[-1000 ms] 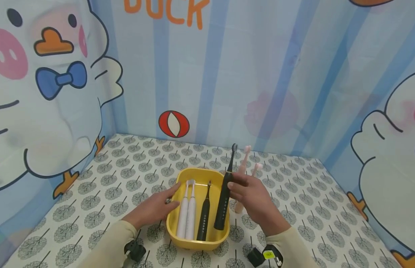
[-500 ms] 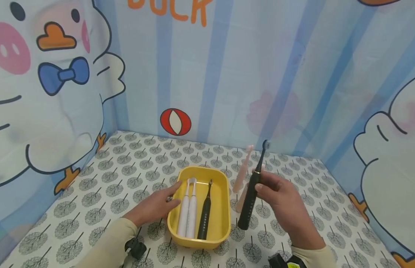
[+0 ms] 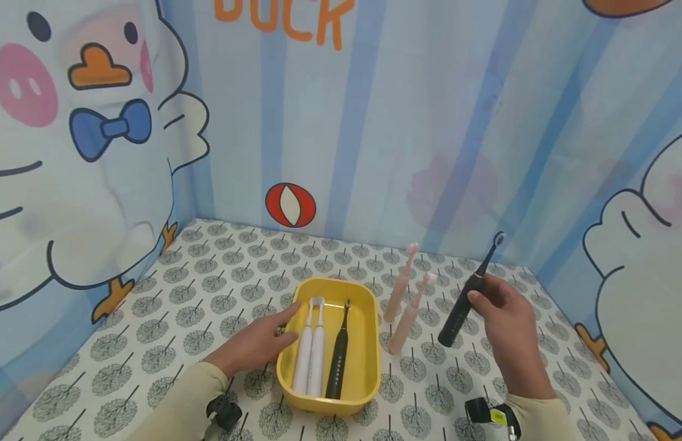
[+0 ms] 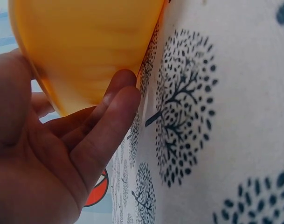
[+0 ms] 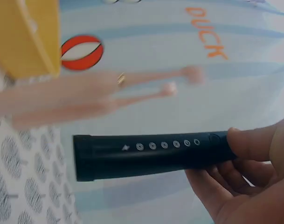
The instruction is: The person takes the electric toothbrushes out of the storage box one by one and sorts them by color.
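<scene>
My right hand pinches a black electric toothbrush at the upper handle, tilted with its head up, to the right of a yellow bin. In the right wrist view, the handle of that black toothbrush shows a row of printed icons. My left hand grips the bin's left side, with fingers against its outer wall. Inside the bin lie two white electric toothbrushes and a second black one. Two pink electric toothbrushes stand upright on the table between bin and right hand.
A white cloth with a dark tree print covers the table. Behind it hangs a striped blue curtain with cartoon ducks, which also closes off both sides.
My right hand has carried the black toothbrush from over the bin's right edge to the right, past the pink toothbrushes, which are now unobstructed. The left hand has stayed on the bin.
</scene>
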The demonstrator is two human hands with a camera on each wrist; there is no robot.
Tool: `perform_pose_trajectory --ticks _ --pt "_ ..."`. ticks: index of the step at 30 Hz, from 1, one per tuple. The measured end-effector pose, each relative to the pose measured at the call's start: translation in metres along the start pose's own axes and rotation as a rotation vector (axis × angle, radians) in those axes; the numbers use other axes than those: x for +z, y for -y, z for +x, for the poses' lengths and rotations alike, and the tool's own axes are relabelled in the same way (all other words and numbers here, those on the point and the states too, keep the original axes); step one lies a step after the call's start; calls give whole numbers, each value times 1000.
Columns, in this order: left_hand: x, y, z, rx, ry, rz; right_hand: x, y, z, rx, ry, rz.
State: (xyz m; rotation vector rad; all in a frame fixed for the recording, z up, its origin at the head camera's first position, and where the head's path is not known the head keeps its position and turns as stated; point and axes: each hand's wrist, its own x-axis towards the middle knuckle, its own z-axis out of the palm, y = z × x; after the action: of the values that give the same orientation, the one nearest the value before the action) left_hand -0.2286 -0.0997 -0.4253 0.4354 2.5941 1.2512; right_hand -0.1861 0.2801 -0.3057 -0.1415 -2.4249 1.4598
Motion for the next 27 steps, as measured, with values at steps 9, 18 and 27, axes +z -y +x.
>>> perform_pose_trajectory --ticks 9,18,27 --pt "-2 2 -1 10 36 -38 22 -41 33 -21 -171 -108" --pt "-1 0 -1 23 8 -26 32 -60 55 -28 -213 -178" --pt "0 -1 -2 22 -25 17 37 -74 63 6 -220 -211"
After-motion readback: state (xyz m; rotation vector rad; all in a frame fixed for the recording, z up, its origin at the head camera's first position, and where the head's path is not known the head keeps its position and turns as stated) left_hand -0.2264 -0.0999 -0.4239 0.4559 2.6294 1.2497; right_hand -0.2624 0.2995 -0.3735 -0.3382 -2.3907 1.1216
